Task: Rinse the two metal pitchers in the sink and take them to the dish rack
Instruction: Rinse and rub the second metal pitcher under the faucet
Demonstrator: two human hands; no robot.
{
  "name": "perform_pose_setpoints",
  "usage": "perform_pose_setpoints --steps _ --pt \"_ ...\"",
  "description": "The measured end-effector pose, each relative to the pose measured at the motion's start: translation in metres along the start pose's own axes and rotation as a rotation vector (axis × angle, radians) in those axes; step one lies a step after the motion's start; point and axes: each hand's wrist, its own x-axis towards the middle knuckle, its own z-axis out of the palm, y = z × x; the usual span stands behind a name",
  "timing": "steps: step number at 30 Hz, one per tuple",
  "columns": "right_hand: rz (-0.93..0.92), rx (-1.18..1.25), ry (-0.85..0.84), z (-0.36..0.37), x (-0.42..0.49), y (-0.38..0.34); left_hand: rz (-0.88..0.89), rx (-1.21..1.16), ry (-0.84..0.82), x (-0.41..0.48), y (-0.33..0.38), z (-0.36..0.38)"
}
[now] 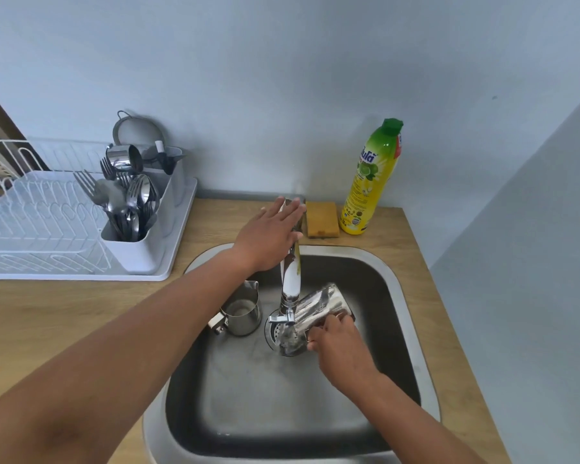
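Now the right hand grips one pitcher, tilted under the tap near the back edge of the sink. The left hand lies with straight fingers on the tap's top. I count two pitchers; the second pitcher stands upright by the sink's left wall. They look stiff, light and slippery when wet, so the handle seems the safest hold. One rack stands at the counter's left edge.
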Motion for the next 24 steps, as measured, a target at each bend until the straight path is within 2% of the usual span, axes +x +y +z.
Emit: perform_pose_setpoints --steps 9,16,20,24 --pt "-0.048 -0.078 0.069 0.0 -0.002 0.003 0.055 0.18 -0.027 -0.005 -0.005 0.002" --pt "-0.048 -0.068 0.065 -0.003 0.0 0.001 0.044 0.152 -0.032 -0.006 -0.007 0.011" --pt "-0.048 -0.074 0.082 -0.008 -0.003 -0.001 0.017 0.01 -0.038 -0.009 -0.005 0.009" --pt "0.011 -0.028 0.078 -0.017 -0.008 0.002 -0.134 -0.345 0.025 -0.025 -0.003 0.006"
